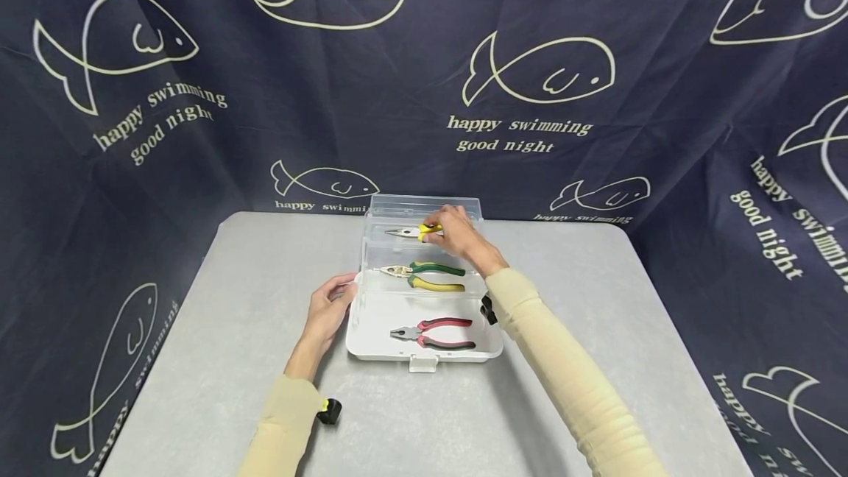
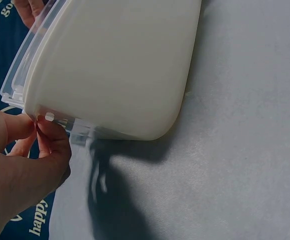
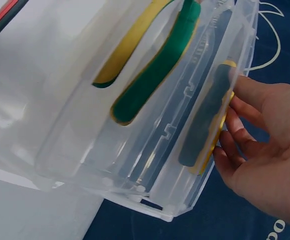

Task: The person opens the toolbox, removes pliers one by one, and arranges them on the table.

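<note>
My left hand [image 1: 326, 313] pinches the rim at the left side of a white toolbox [image 1: 380, 344]. Thumb and fingers meet on that rim in the left wrist view. Over the uppermost translucent tray [image 1: 377, 238], my right hand [image 1: 457, 232] holds yellow-handled long-nose pliers [image 1: 405, 232] by the handles, jaws pointing left. Through the clear tray wall, the right wrist view shows the handle [image 3: 202, 120] beside my fingers. Green-and-yellow pliers [image 1: 433, 268] lie in the tray below. Red-and-black pliers [image 1: 447, 322] rest on the toolbox's white bottom.
The toolbox stands open on a grey table [image 1: 265, 271], its trays fanned out toward the back. A white latch [image 1: 422, 364] sticks out at the front. Dark blue fish-patterned cloth [image 1: 411, 94] hangs behind and at both sides.
</note>
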Tool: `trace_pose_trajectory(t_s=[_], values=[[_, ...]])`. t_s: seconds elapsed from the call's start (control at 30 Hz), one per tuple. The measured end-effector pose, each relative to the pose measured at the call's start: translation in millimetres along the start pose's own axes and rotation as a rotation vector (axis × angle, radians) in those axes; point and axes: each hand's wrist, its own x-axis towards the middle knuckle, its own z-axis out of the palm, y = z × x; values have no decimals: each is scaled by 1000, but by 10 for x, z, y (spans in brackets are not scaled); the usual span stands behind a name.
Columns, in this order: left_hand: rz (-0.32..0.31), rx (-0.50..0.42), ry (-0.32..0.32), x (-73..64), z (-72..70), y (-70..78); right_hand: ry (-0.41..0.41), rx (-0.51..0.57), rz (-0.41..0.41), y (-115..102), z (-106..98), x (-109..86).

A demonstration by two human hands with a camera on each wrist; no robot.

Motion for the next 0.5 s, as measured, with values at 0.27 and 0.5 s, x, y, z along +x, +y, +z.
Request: trace_pose_trajectory(t_s=[0.27, 0.5], values=[[-5, 10, 3, -6, -1, -11, 20, -13, -25, -53, -54, 30], [-5, 12, -2, -6, -4, -1, 16, -91, -81, -89, -82, 38]])
